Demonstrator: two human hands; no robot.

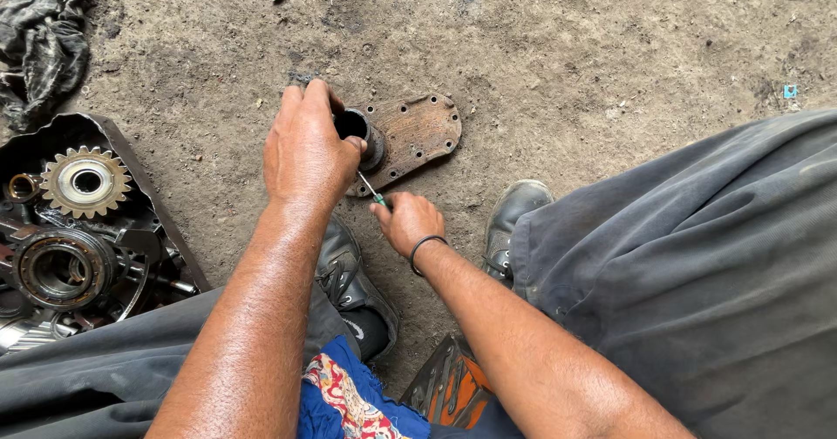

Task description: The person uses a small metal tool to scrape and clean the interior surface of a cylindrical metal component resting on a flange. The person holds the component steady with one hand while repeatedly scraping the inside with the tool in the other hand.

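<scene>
I see rusty oblong metal cover plate with bolt holes and dark round collar (pixel 418 138) flat on dirt ground (pixel 567 47), long axis running lower-left to upper-right. Left hand (pixel 305 147) clamps collar, hiding its near side. Right hand (pixel 408 221) pinches thin green-handled screwdriver (pixel 370 188); tip toward collar, hidden behind left hand.

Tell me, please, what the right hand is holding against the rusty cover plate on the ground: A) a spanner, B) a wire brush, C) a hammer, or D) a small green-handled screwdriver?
D: the right hand pinches a small green-handled screwdriver whose thin shaft points at the round collar of the rusty cover plate, while the left hand steadies that collar.
</scene>
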